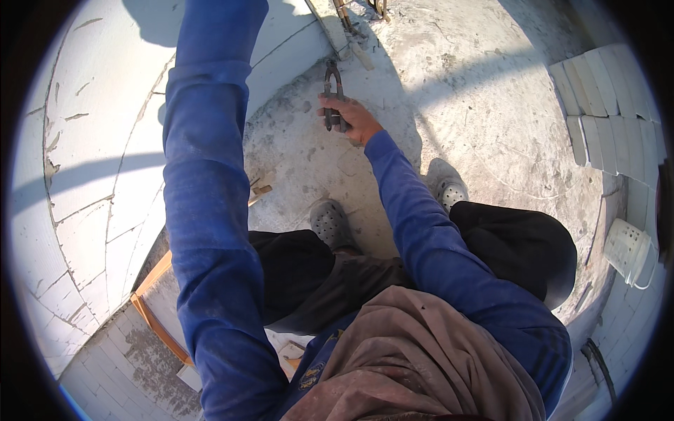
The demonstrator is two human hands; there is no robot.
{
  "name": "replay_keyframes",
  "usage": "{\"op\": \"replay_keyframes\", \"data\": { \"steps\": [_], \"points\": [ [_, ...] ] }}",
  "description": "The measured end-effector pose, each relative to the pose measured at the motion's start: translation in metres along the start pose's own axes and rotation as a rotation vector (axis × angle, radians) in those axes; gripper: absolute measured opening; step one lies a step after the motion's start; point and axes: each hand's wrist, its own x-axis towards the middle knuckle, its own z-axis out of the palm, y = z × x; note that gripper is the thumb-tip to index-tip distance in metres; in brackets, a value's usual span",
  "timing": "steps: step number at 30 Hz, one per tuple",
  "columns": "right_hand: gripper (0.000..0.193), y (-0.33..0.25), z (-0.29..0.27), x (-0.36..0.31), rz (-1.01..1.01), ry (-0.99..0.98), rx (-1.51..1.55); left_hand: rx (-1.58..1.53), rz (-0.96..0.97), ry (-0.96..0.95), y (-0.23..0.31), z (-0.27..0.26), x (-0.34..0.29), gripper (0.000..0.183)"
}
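My right hand is closed around the handles of a pair of dark metal pincers. The tool's jaws point away from me, above the dusty concrete floor. My left arm stretches up the picture along the white block wall and runs out past the top edge. The left hand is outside the view, so its fingers and anything in them cannot be seen.
White blocks are stacked at the right, with a white perforated container nearer me. Thin sticks stand at the wall's far end. An orange-brown strip lies at lower left. My clogs rest on the floor.
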Motion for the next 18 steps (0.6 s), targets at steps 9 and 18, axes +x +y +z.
{"op": "replay_keyframes", "data": {
  "steps": [9,18],
  "points": [
    [0.043,0.082,0.025,-0.017,0.013,0.229,-0.130,-0.076,-0.086,-0.030,0.023,-0.006,-0.008,0.041],
    [0.052,0.011,-0.005,0.007,-0.028,-0.142,0.448,-0.136,-0.212,-0.102,0.021,-0.006,0.003,0.043]
  ]
}}
